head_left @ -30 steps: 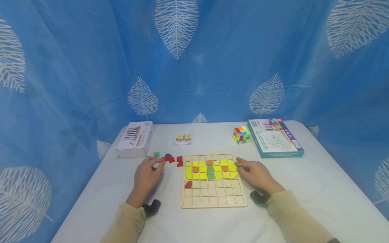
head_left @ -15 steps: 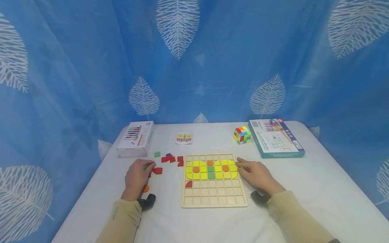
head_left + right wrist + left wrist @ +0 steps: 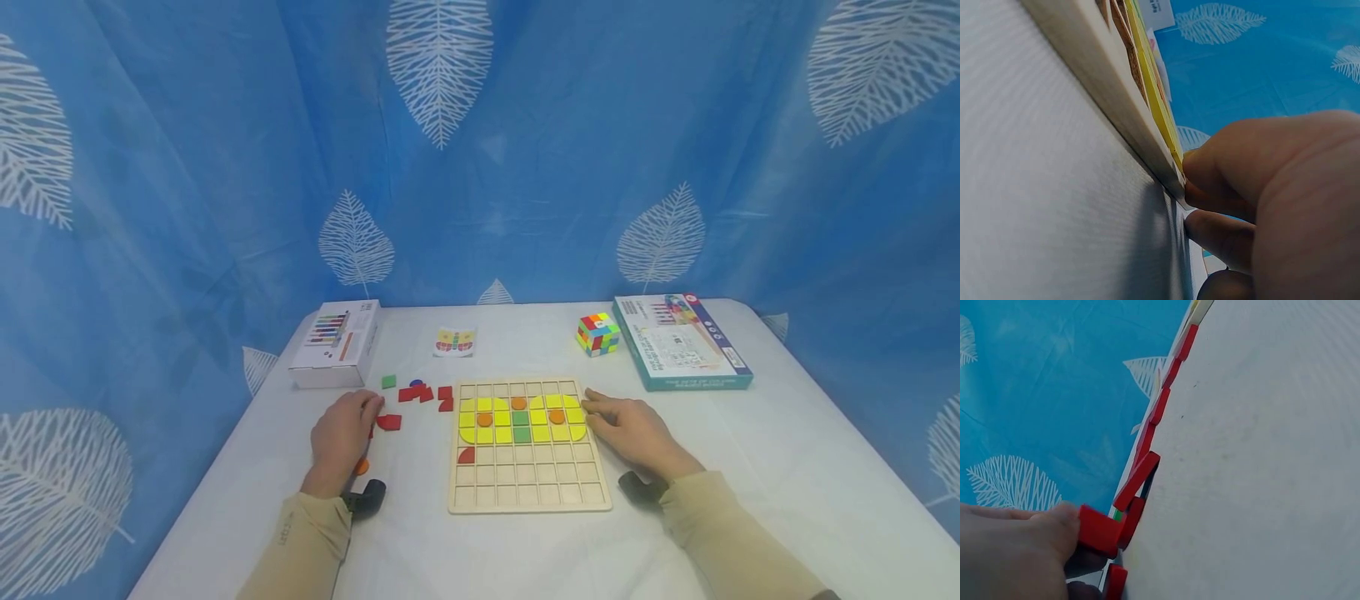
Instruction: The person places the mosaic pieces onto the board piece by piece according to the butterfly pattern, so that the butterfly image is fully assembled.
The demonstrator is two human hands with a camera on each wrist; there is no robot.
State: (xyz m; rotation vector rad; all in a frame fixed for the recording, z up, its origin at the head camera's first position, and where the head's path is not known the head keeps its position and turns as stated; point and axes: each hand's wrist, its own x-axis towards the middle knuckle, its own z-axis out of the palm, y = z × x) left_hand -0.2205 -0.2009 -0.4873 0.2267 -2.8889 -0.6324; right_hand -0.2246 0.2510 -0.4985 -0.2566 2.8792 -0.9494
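Observation:
Over the loose tiles at the table's left, my left hand pinches a red tile between thumb and finger, as the left wrist view shows. Close to its fingertips lies another red tile. An orange disc peeks out beside the wrist. My right hand rests at the right edge of a wooden grid board, thumb and fingers touching that edge. On the board sit yellow tiles, orange discs, green squares and one red quarter-round tile.
Red tiles, a green square and a partly covered blue disc lie left of the board. Behind stand a white box, a pattern card, a puzzle cube and a teal-edged box.
My left hand has drawn back left and towards me from the red tiles near the blue disc, then stayed nearly still. The right hand keeps its place at the board.

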